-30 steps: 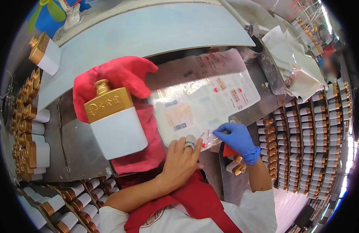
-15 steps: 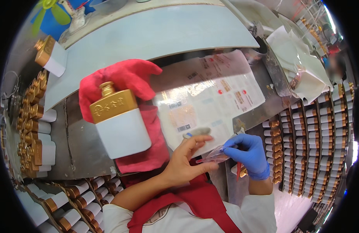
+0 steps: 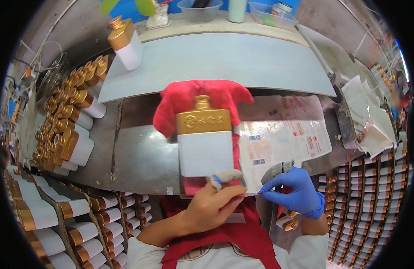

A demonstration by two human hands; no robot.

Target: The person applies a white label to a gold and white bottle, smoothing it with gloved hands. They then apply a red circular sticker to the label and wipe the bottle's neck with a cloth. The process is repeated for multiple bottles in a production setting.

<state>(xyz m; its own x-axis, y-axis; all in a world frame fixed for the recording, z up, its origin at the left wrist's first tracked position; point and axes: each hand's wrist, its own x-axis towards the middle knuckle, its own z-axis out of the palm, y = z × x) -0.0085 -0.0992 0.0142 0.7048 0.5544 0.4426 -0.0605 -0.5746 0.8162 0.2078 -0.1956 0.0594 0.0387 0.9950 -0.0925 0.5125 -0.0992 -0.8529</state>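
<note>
Bottle [image 3: 205, 154], white and gold, lay on red cloth [image 3: 169, 114]. Left hand [image 3: 211, 206] and blue-gloved right hand [image 3: 301, 192] nearly met, each apparently pinching thin film [image 3: 252, 194], edge-on. Step judged: handling film; next move called for an even grip. Sticker sheet [image 3: 285, 139] lay right; left finger overlapped the bottle's lower corner.
</note>
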